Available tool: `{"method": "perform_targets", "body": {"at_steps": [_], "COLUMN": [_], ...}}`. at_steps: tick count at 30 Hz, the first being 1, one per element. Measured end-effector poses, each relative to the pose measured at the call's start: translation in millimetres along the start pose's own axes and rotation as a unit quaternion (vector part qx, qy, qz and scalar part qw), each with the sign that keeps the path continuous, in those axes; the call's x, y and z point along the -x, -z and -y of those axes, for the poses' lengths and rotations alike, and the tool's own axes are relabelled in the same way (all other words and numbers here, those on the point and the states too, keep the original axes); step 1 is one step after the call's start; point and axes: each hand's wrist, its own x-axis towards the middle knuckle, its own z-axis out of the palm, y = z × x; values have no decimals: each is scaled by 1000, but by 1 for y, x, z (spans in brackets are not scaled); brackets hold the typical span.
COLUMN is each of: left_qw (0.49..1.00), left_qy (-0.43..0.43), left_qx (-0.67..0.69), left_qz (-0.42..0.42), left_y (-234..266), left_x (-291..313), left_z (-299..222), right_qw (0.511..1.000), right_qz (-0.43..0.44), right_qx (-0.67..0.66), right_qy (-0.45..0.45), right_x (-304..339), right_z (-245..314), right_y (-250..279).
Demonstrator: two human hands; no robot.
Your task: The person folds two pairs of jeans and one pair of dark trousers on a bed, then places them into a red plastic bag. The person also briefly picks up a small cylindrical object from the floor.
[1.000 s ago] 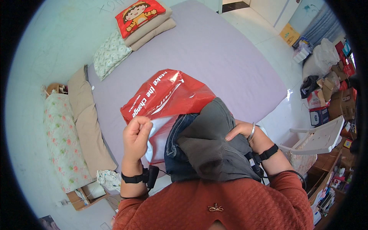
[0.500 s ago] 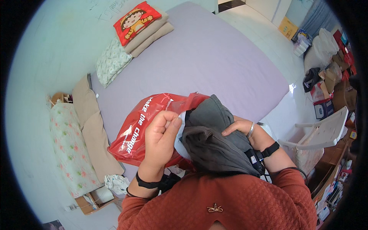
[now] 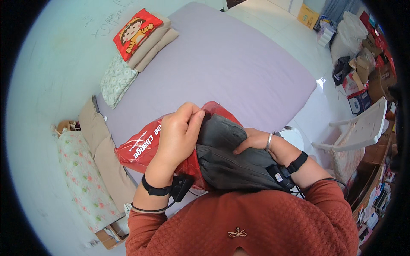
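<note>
A red plastic bag (image 3: 132, 149) with white lettering lies in front of my body at the bed's near side. My left hand (image 3: 179, 132) is closed in a pinch on the bag's upper rim. Bunched at the bag's mouth is a dark grey cloth garment (image 3: 230, 170), part of it spreading back toward my chest. My right hand (image 3: 254, 140) grips the garment from the right, thumb on top and the other fingers hidden in the folds. How far the cloth reaches into the bag is hidden.
A lilac-sheeted bed (image 3: 239, 59) stretches ahead. Pillows, including a red cartoon cushion (image 3: 136, 34), stand along its left side. To the right are a white plastic chair (image 3: 363, 128) and a white stool (image 3: 294, 137). Boxes and bags crowd the far right.
My left hand has moved up with the bag's rim, and red plastic now shows along the garment's near left edge. The pale patch beside that hand is out of sight. My right hand has shifted slightly left.
</note>
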Motion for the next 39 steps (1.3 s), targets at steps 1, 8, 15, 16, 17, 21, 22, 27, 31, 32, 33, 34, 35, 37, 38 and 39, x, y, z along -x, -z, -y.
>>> {"method": "perform_targets", "body": {"at_steps": [1, 8, 15, 16, 17, 21, 22, 27, 31, 32, 33, 34, 35, 37, 38, 39], "left_qw": [1000, 993, 988, 985, 982, 957, 945, 888, 892, 900, 907, 911, 909, 901, 901, 897], "left_qy": [4, -104, -118, -114, -111, -46, -15, 53, 20, -28, -85, -132, -137, -128, -109, -88], "left_qx": [-14, -61, 6, 38, 70, 174, 205, 325, 271, 261, 249, 236, 257, 308, 305, 309], "left_qz": [6, 6, 104, 120, 136, 229, 255, 322, 361, 347, 329, 313, 296, 277, 288, 302], "left_y": [-4, -39, -57, -53, -48, -48, -54, -94, -117, -123, -129, -133, -135, -139, -139, -138], "left_x": [-2, -3, 42, 49, 55, 73, 75, 81, 73, 70, 67, 66, 65, 65, 65, 66], "left_z": [1, 0, -29, -29, -26, -1, 7, 42, 57, 59, 60, 60, 61, 62, 63, 66], "right_qw": [1000, 993, 986, 981, 987, 984, 977, 957, 957, 958, 958, 958, 958, 953, 948, 942], "right_qz": [2, 9, -27, -34, -45, -123, -143, -197, -219, -224, -231, -235, -245, -268, -281, -294], "right_qx": [21, 119, 132, 174, 107, -76, -108, -143, -114, -107, -87, -78, -55, -1, 29, 62], "right_qy": [-2, 18, 103, 81, 111, 103, 119, 161, 152, 147, 145, 143, 141, 143, 144, 147], "right_x": [-2, -15, -45, -46, -42, -31, -31, -14, 10, 14, 16, 16, 14, 4, -2, -11], "right_z": [1, -2, -64, -71, -77, -74, -68, -46, -43, -42, -43, -43, -44, -48, -51, -55], "right_y": [-2, -9, 14, 21, 27, 41, 43, 51, 54, 55, 56, 57, 57, 61, 65, 69]}}
